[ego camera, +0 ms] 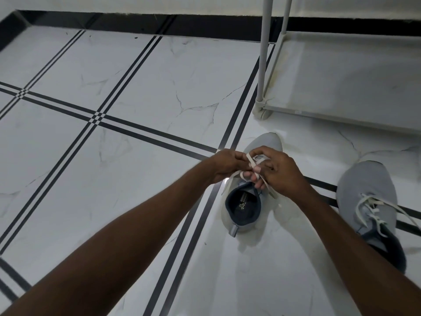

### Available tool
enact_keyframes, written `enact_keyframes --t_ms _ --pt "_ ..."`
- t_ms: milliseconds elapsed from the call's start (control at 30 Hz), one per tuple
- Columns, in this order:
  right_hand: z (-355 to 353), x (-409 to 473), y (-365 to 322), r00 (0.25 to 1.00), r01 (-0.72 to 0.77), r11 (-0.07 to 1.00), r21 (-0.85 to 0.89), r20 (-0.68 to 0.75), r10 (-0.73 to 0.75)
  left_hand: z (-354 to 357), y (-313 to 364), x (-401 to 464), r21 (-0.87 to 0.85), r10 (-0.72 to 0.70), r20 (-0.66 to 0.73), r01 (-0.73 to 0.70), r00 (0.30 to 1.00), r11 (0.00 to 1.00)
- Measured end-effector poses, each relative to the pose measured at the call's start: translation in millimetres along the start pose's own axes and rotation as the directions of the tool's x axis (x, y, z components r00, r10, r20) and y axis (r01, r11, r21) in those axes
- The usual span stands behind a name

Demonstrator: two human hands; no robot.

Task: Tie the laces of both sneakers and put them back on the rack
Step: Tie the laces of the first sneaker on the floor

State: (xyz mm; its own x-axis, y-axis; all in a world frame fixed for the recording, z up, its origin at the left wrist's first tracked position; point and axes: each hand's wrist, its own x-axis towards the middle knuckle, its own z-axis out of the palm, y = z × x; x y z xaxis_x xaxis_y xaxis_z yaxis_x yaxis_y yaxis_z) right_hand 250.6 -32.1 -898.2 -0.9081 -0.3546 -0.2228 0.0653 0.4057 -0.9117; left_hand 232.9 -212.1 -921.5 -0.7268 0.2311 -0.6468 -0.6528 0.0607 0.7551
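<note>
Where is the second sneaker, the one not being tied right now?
In the head view, the second sneaker sits on the floor at right, laces loose, beside the right forearm and just below the rack.

Two hands are in view, the left hand [224,165] and the right hand [281,171], close together. Two grey sneakers stand on the floor [136,76]: one sneaker [246,215] directly under the hands, the other sneaker [369,197] well off to the right of the right hand. Two sets of white laces show: one lace [250,161] wound among the fingers of both hands, one loose set [373,208] on the sneaker to the right. One white rack [341,76] stands beyond the hands, with two upright poles visible at its near corner [262,65].
</note>
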Motion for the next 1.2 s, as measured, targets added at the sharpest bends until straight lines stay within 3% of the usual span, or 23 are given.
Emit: enact_keyframes --t_ms 100,233,300,500,600,667,767,867,900,933,1100,1200 --pt "-3.0 1.7 2.9 0.998 -0.021 1.0 0.02 0.057 0.02 2.3 -0.1 -5.8 -0.094 -0.009 0.046 0.014 0.999 0.996" --pt "-3.7 3.2 4.8 0.998 -0.047 0.998 0.051 0.032 0.045 4.0 2.6 -17.5 -0.188 -0.045 0.191 0.082 0.981 0.979" --pt "-2.6 2.6 9.3 0.996 -0.071 0.987 0.141 0.062 0.063 5.2 1.8 -20.0 -0.203 -0.045 0.225 0.092 0.973 0.975" --pt "3.2 6.2 21.8 0.976 -0.217 0.862 0.457 0.122 0.18 10.0 -4.1 -13.8 -0.199 0.013 0.102 0.008 0.995 0.98" --pt "-0.2 8.9 28.6 0.965 -0.263 0.813 0.52 0.126 0.231 7.5 -5.6 -19.5 -0.117 0.08 0.069 -0.072 0.994 0.991" --pt "-2.4 11.7 30.7 0.96 -0.28 0.815 0.507 0.143 0.241 6.4 -6.1 -22.8 0.081 0.184 0.049 -0.187 0.982 0.979" --pt "-2.0 15.2 30.0 0.941 -0.34 0.797 0.499 0.171 0.293 4.3 3.3 -24.1 0.442 0.329 0.079 -0.329 0.941 0.834" --pt "1.4 19.4 30.1 0.911 -0.409 0.742 0.532 0.189 0.367 8.4 6.6 -21.1 0.843 0.56 0.118 -0.381 0.82 0.38" --pt "2.1 21.0 30.8 0.9 -0.431 0.735 0.524 0.189 0.392 12.9 3.2 -21.9 0.885 0.618 0.125 -0.369 0.776 0.283" --pt "2.5 22.3 30.9 0.89 -0.452 0.74 0.498 0.197 0.411 17.4 -1.8 -23.2 0.9 0.655 0.115 -0.358 0.747 0.251" --pt "-0.5 20.5 34.4 0.868 -0.488 0.79 0.37 0.302 0.394 31.9 -20.1 -24.3 0.898 0.739 0.006 -0.329 0.674 0.293" --pt "-1.4 14.9 37.8 0.862 -0.482 0.801 0.356 0.358 0.36 35.2 -21.1 -23.6 0.822 0.719 -0.155 -0.314 0.678 0.474"
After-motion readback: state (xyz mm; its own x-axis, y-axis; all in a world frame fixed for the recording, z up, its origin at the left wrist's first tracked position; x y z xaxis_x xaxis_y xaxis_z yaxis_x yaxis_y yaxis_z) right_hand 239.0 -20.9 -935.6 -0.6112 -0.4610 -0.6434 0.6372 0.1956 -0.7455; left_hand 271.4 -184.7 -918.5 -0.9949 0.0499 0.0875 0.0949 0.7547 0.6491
